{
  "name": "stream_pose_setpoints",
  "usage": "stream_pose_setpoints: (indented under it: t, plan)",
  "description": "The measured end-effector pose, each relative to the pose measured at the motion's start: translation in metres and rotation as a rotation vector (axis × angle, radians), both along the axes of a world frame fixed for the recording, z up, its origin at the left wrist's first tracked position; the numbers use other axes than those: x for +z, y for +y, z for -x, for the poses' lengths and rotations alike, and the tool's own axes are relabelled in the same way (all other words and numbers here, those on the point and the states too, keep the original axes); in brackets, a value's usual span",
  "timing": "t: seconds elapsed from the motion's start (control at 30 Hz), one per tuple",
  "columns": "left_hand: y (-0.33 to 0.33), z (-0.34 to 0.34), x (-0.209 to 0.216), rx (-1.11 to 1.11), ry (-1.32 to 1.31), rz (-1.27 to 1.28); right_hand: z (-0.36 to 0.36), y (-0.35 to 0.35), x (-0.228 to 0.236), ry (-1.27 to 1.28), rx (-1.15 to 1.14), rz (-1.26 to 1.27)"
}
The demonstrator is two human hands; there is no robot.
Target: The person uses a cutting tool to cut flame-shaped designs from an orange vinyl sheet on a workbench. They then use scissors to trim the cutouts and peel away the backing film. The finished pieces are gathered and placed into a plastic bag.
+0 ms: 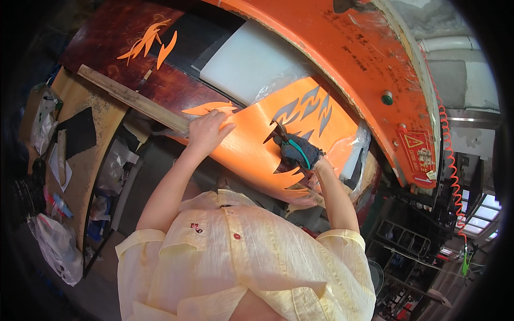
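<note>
A bright orange sheet point(249, 142) lies in front of me, with flame-shaped openings cut through its right part and jagged points along its near edge. My right hand point(301, 152), in a dark glove, is closed around a pliers-like tool point(292, 143) with a teal handle. The tool's dark jaws lie over the sheet beside the openings. My bare left hand point(206, 134) rests on the sheet's left end, thumb apart from the fingers. Its fingertips touch or nearly touch a pointed orange piece point(206, 108); whether they grip it, I cannot tell.
Loose orange flame-shaped cutouts point(147, 43) lie at the far left of the dark red-brown tabletop point(107, 48). A white slab point(251, 59) sits behind the sheet. A large orange machine beam point(342, 48) slants above the right side. A red coiled hose point(448, 144) hangs at right.
</note>
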State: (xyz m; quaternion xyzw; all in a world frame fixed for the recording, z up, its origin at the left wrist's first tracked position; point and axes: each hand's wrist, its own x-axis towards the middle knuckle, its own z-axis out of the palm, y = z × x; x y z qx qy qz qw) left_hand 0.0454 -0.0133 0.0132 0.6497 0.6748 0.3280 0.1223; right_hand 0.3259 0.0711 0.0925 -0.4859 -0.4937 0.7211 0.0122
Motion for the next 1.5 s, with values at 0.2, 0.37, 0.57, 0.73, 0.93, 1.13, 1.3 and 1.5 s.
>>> stream_pose_setpoints:
  t: [0.2, 0.37, 0.57, 0.73, 0.93, 1.13, 1.3, 1.5]
  plan:
    - [-0.002, -0.001, -0.002, 0.001, -0.004, -0.006, 0.005, -0.012, 0.015, -0.096, -0.007, -0.096]
    - [0.0, -0.004, 0.005, 0.019, -0.027, 0.074, 0.001, -0.012, 0.002, -0.044, -0.07, -0.027]
    - [0.006, -0.003, 0.017, -0.013, -0.114, 0.304, 0.01, 0.006, -0.001, -0.246, 0.65, -0.698]
    - [0.014, -0.001, 0.013, -0.113, -0.221, 0.443, 0.035, 0.005, 0.011, -0.24, 0.475, -0.526]
    - [0.006, -0.003, 0.012, -0.059, -0.192, 0.45, 0.053, -0.012, -0.001, -0.112, 0.592, -0.932]
    - [0.0, 0.006, 0.025, -0.165, -0.259, 0.529, 0.049, -0.021, -0.005, -0.209, 0.384, -0.701]
    - [-0.002, 0.014, 0.014, -0.23, -0.407, 0.462, 0.061, 0.0, -0.003, -0.022, 0.738, -0.896]
    - [0.005, 0.004, 0.004, -0.197, -0.398, 0.355, 0.054, -0.011, -0.013, -0.229, 0.526, -0.766]
